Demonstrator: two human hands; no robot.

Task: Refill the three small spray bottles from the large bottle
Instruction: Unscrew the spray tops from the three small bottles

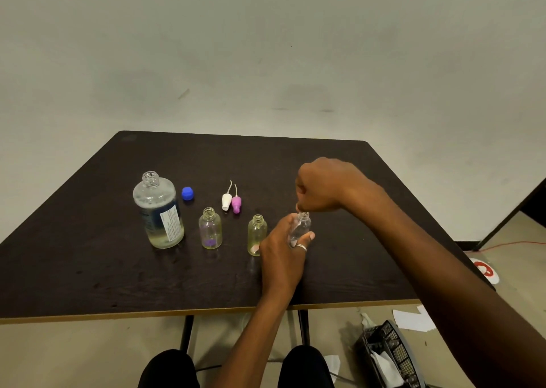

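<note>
The large clear bottle (158,210) stands uncapped at the left of the dark table (88,269), partly filled with liquid. Its blue cap (187,193) lies beside it. Two small bottles stand uncapped: one with a purple bottom (210,228) and one to its right (257,234). A white spray top (226,201) and a pink spray top (236,203) lie behind them. My left hand (280,251) grips the third small clear bottle (300,227). My right hand (325,185) is closed on that bottle's top, which the fingers hide.
A black mesh basket (390,355) with paper sits on the floor at the right, white papers (413,318) beside it. A red cable (508,244) and a red-and-white disc (484,269) lie on the floor. My knees (168,370) are under the table's near edge.
</note>
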